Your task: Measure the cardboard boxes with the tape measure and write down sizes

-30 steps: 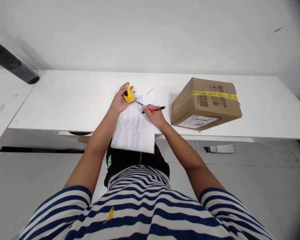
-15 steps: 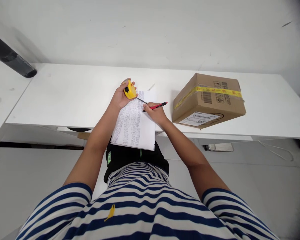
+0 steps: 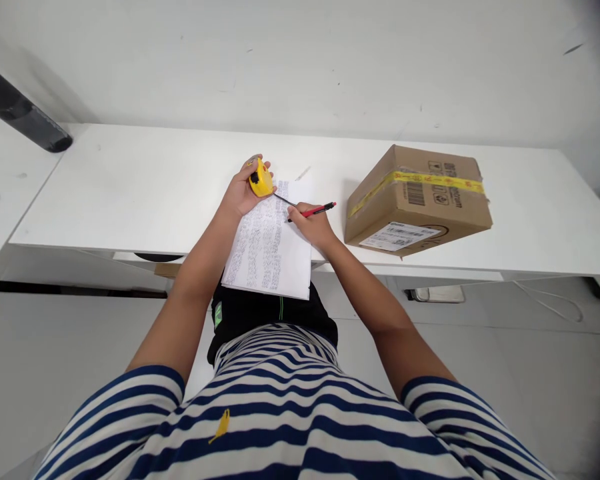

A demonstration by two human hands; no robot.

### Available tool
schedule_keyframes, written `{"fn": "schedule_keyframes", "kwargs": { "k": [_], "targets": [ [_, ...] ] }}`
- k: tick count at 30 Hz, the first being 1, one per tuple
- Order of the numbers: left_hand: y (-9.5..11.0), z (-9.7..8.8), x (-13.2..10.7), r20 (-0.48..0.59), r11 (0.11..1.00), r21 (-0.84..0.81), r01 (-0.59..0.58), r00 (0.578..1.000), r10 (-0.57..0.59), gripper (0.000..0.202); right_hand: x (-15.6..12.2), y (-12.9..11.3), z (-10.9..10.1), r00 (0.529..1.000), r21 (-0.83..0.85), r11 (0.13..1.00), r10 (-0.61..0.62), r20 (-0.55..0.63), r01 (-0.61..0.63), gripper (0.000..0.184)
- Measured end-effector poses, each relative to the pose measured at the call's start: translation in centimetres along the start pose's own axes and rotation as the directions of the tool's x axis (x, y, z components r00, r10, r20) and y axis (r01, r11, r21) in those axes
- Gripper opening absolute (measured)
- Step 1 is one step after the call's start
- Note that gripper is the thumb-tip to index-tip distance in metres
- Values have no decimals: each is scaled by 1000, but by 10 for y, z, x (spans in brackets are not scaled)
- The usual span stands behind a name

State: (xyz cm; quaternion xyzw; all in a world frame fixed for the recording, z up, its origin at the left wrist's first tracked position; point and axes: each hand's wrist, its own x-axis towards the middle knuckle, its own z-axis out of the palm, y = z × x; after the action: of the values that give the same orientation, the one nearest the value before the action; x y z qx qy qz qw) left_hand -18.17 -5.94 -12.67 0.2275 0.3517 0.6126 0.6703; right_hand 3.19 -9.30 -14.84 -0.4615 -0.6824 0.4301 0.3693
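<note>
Left hand [image 3: 240,195] fingers around rounded yellow tape measure [image 3: 260,181]; right hand [image 3: 314,225] fingers pinching slim red pen [image 3: 316,211]

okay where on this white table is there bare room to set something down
Widest bare patch: the white table left of the left hand, out to its left edge. A smaller one lies right of the cardboard box. A narrow strip runs behind the box. Crowded: the middle, with yellow tape measure, paper sheet, right hand and red pen.
</note>
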Motion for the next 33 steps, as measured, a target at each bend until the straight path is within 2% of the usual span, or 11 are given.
{"fn": "schedule_keyframes", "kwargs": {
  "k": [8, 15, 18, 23, 28, 33],
  "targets": [
    [0, 1, -1, -15, 1000, 20, -12, 1000, 12, 32, 1, 2, -1, 1000, -7, 1000, 16, -2, -16, 47],
    [0, 2, -2, -12, 1000, 29, -12, 1000, 12, 26, 0, 3, -1, 999, -33, 999, -16, -36, 15, 48],
    [0, 3, -2, -9, 1000, 26, -1, 1000, 1, 21, 1, 5, -1, 1000, -47, 999, -19, -15, 19, 49],
    [0, 1, -1, -8, 1000, 22, -6, 1000, 6, 29, 1, 7, -2, 1000, -42, 999, -24, -19, 23, 52],
    [-1, -1, 1, 20, 999, 36, -11, 1000, 11, 26, 0, 8, -1, 998, -39, 997, -61, -17, 60, 51],
    [-1, -2, 2, 31, 999, 42, -18, 999, 17, 24, 0, 11, 1, 993, -43, 995, -94, -74, 91, 54]
  ]
}}
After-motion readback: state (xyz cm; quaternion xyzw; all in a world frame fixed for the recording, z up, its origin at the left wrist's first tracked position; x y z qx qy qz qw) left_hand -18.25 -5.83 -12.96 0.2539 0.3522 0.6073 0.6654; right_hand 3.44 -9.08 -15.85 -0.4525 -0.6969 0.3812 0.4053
